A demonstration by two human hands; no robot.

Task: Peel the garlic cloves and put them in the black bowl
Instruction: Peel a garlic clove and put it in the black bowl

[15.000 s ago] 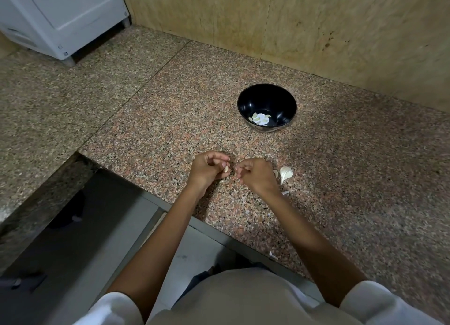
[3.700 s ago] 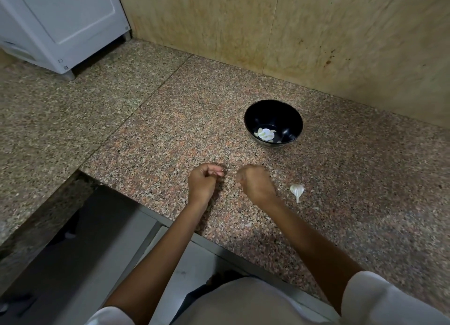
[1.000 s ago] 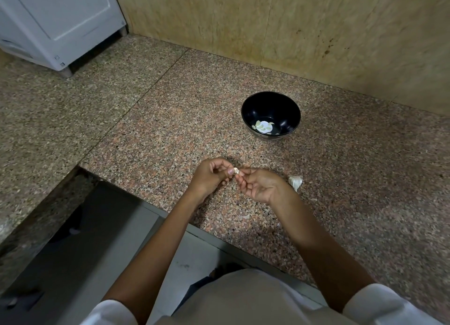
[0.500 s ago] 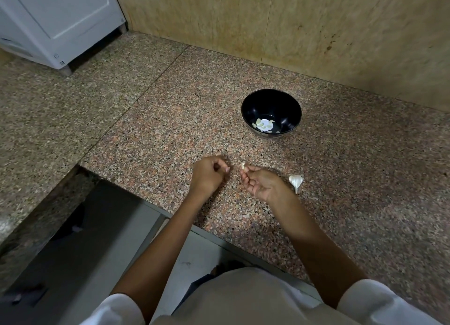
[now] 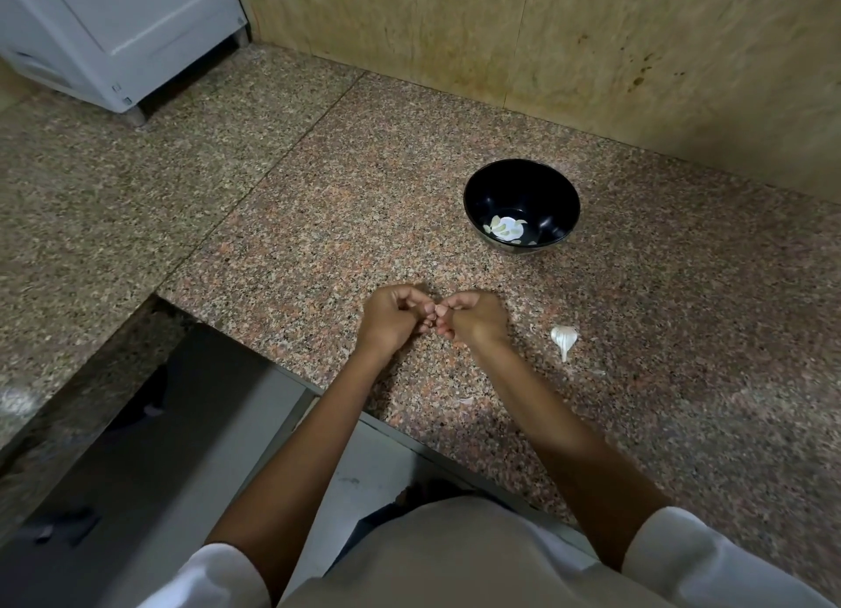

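Note:
The black bowl (image 5: 553,188) stands on the granite counter, holding several peeled garlic cloves (image 5: 505,229) at its bottom. Nearer to me, my left hand (image 5: 391,320) and my right hand (image 5: 478,318) are both curled, their fingertips meeting just above the counter. The small garlic clove they pinch is hidden between the fingers. A white piece of garlic bulb with papery skin (image 5: 563,338) lies on the counter to the right of my right hand.
A scrap of garlic skin (image 5: 466,400) lies near the counter's front edge (image 5: 409,443). A white appliance (image 5: 113,29) stands at the back left. The tan wall (image 5: 591,61) runs behind the bowl. Below left, the counter drops to the floor.
Half a second ago my right hand held the clove up alone, apart from my left. Now the hands have come together and my right hand has turned palm down, hiding the clove.

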